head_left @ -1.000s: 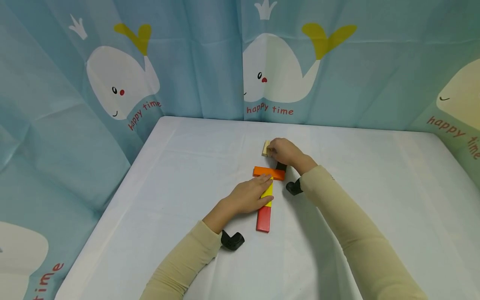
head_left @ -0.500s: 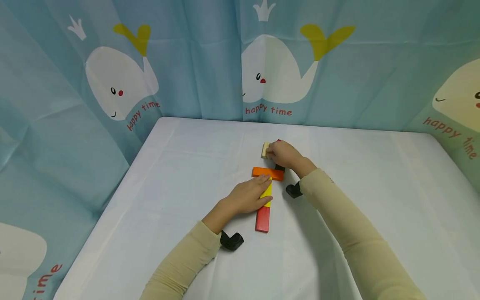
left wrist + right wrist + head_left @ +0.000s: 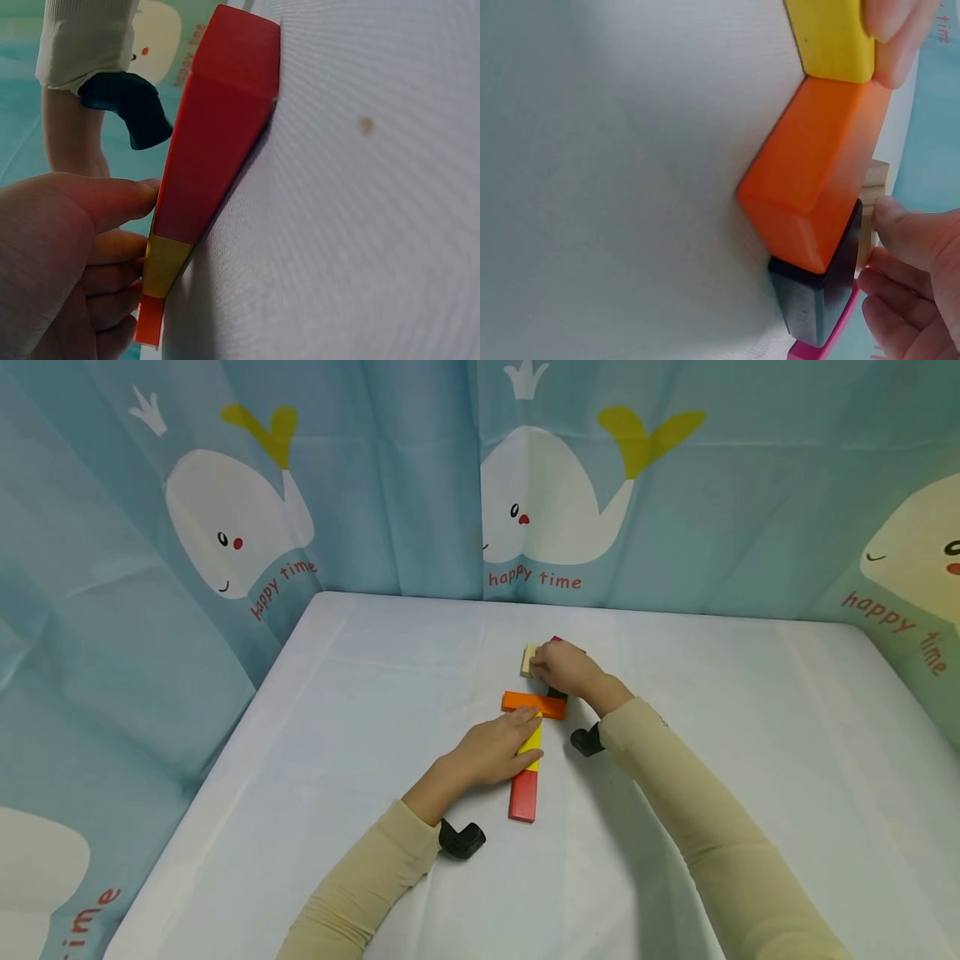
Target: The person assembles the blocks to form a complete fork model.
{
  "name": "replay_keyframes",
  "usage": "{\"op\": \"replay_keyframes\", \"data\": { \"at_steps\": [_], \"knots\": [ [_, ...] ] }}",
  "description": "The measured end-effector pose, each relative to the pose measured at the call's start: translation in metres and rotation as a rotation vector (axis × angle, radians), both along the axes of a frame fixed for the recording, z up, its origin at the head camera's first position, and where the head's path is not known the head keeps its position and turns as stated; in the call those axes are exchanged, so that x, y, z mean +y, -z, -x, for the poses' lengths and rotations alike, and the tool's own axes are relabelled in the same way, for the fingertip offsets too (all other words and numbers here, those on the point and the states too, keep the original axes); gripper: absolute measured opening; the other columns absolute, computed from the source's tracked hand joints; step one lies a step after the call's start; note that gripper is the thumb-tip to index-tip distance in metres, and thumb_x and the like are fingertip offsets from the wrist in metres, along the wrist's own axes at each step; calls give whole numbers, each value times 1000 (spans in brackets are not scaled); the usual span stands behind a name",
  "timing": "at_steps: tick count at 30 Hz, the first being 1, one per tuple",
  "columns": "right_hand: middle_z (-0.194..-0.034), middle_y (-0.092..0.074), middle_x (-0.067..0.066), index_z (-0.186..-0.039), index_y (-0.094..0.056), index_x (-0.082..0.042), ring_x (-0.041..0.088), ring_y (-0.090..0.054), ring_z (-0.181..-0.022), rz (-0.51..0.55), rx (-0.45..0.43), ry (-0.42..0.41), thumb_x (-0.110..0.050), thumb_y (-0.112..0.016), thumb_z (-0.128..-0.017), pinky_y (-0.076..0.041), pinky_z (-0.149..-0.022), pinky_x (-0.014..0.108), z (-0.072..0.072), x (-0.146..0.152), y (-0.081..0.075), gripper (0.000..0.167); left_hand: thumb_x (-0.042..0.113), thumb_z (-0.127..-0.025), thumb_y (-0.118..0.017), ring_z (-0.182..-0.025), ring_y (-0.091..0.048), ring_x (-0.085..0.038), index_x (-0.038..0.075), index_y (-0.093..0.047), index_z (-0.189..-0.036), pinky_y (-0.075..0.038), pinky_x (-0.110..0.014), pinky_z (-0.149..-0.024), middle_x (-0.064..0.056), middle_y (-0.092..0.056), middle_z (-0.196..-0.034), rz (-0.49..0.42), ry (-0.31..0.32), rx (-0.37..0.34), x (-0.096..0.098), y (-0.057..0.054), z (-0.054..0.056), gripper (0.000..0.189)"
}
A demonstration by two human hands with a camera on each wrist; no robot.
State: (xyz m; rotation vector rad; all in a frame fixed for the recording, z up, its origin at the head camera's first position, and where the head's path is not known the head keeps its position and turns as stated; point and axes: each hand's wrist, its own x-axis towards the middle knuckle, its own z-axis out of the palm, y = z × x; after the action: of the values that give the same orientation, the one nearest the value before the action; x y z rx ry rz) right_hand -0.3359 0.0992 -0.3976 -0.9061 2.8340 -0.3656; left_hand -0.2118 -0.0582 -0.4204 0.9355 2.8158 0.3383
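My left hand point(image 3: 497, 747) lies with straight fingers over a yellow block point(image 3: 532, 747), its fingertips reaching the edge of an orange block point(image 3: 551, 707). A red block point(image 3: 523, 795) continues the line toward me from the yellow one; the orange block lies crosswise at the far end. Beyond it, my right hand point(image 3: 570, 668) bends its fingers and thumb onto a plain wooden block point(image 3: 867, 229), partly hiding it. A black block point(image 3: 821, 281) sits against the orange block's end, under the right hand in the head view. A pink-red block point(image 3: 810, 350) shows past the black one.
A white cloth covers the table point(image 3: 360, 693). A blue curtain point(image 3: 420, 510) printed with whales hangs along its back and left sides. Black bent pieces point(image 3: 461, 841) stick out at both sleeve cuffs, close over the tabletop.
The right hand has shifted slightly, and more of the pink-red block shows behind it. The left hand stays on the yellow block. The whole head view has drifted a little.
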Motion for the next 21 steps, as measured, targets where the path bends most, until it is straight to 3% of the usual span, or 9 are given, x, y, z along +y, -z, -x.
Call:
{"op": "replay_keyframes", "data": {
  "at_steps": [7,15,21],
  "knots": [
    [-93,-65,11,-110,-66,2,25,-53,-78,4,-3,11,-7,-61,-88,-49,-82,37,-2,0,-1,25,41,-96,-43,-135,-23,-15,8,-36,-142,-24,-29,-106,-4,-29,-147,3,0,0,0,1,1,57],
    [-86,-65,9,-108,-67,3,23,-53,-75,31,25,-24,-5,-62,-87,-49,-79,36,-4,3,-1,23,40,-96,-43,-135,-23,-15,7,-36,-141,-22,-27,-106,-5,-28,-147,-3,9,7,0,1,1,57],
    [-103,-65,16,-109,-66,4,28,-58,-92,44,14,-19,-6,-63,-87,-44,-89,42,-5,4,-2,25,41,-96,-43,-135,-22,-15,8,-36,-142,-23,-28,-106,-4,-28,-148,-6,4,2,0,1,1,57]
  ]
}}
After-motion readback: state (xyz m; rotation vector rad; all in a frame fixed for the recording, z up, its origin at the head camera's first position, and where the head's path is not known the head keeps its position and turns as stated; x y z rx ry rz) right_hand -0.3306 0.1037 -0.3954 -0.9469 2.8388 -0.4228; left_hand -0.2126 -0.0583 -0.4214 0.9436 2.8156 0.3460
